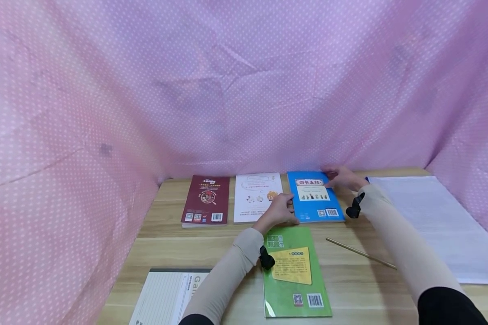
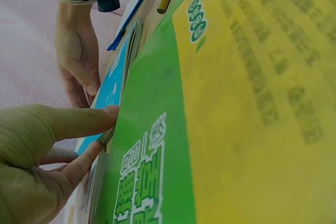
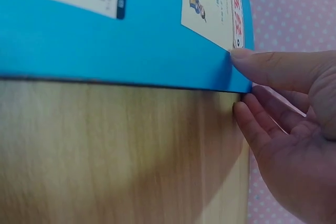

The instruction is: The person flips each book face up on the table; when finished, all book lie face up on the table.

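Note:
A blue book (image 1: 316,210) with a cream title panel and a barcode lies at the back of the table. My left hand (image 1: 277,210) is at its near-left corner, thumb and fingers on the edge in the left wrist view. At the far-right corner is my right hand (image 1: 343,178). In the right wrist view its thumb rests on the blue cover (image 3: 131,51), with the fingers around the edge. Just in front of the left hand lies a green book (image 1: 282,300) with a yellow text panel.
Left of the blue book lie a white book (image 1: 248,185) and a maroon book (image 1: 191,194). A lined notebook (image 1: 160,293) is at front left, partly behind the left sleeve. A thin gold-coloured stick (image 1: 359,253) and a large white sheet (image 1: 439,225) lie on the right. Pink dotted cloth (image 1: 244,90) surrounds the table.

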Motion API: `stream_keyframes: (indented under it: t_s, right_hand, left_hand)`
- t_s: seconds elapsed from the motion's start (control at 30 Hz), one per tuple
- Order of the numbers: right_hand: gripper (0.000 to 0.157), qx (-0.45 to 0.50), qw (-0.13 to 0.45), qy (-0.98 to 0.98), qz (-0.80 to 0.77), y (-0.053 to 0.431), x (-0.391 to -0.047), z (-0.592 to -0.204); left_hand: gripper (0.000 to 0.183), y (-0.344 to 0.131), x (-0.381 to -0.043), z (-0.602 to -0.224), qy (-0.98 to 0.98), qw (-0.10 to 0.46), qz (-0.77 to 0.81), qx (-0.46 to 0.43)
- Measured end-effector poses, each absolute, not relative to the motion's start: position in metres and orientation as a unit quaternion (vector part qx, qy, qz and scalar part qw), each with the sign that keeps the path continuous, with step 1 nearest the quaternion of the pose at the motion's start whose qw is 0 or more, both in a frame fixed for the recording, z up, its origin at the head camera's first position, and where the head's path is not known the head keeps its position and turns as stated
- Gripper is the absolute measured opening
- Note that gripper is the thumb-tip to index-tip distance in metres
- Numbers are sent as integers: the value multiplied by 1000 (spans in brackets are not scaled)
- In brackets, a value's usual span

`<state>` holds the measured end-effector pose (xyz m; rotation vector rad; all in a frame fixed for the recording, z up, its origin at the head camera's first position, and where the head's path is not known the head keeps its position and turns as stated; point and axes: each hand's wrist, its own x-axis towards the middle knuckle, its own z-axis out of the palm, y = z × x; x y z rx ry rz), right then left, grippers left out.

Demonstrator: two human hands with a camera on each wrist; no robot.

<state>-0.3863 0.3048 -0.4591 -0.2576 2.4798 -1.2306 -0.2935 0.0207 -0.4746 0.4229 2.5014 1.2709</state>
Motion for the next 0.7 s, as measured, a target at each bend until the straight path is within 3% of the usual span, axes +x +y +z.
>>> stream_keyframes:
  t_s: [0.7]
  right_hand:
    - [71,-69,191,880,-428,310,-390,-462]
  left_hand:
    - [91,19,-291,-473,870,156,441,158]
